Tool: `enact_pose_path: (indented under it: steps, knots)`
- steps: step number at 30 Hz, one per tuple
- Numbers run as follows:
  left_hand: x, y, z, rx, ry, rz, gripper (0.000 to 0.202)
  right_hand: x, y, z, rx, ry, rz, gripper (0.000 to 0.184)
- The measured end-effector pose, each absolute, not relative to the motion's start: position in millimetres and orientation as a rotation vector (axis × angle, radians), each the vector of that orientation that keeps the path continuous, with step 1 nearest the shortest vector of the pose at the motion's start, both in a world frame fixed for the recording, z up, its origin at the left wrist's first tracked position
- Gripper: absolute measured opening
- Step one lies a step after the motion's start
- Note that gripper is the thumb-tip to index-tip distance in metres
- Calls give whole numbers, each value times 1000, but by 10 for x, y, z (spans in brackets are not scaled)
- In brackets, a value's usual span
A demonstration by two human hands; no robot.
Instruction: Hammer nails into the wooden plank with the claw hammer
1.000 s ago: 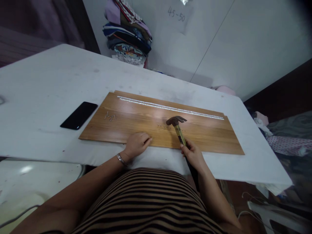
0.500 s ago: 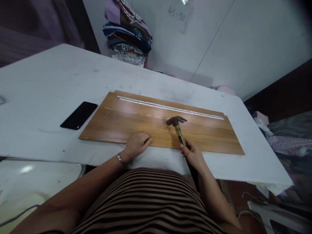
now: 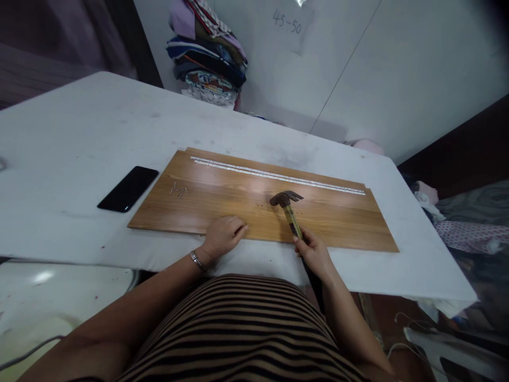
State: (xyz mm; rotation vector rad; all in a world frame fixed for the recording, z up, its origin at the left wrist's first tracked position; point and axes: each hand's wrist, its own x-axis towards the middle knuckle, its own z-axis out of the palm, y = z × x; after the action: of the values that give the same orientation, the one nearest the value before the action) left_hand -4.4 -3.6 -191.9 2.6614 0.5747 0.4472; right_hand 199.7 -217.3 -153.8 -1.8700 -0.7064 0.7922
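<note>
My right hand is wrapped round the handle of a claw hammer, whose rusty head is over the middle of a wooden board. Whether the head touches the wood I cannot tell. At the board's near edge rests my left hand, its fingers curled in and a watch on the wrist; what is inside the fingers, if anything, is hidden. Several nails lie loose on the left part of the board. Small dark marks dot the wood around the hammer head.
Two white measuring strips run along the board's far side. A black phone lies left of the board on the white-covered table. Folded clothes are piled by the wall behind. A white chair seat stands at the lower left.
The hammer head has shifted very slightly left and down. Both hands keep the same pose, and the board, nails and phone stay where they were.
</note>
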Motion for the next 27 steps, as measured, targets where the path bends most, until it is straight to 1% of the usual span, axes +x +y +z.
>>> enact_pose_path:
  steps: [8,27]
  knots:
    - [-41,-40,-1912,2651,577,430,32,2027,-2157,-1507,-1863,-713,775,54]
    - [-42,-39,-1898,2639,569,416,33,2004,-2159,-1496,-1869,-700,782,58]
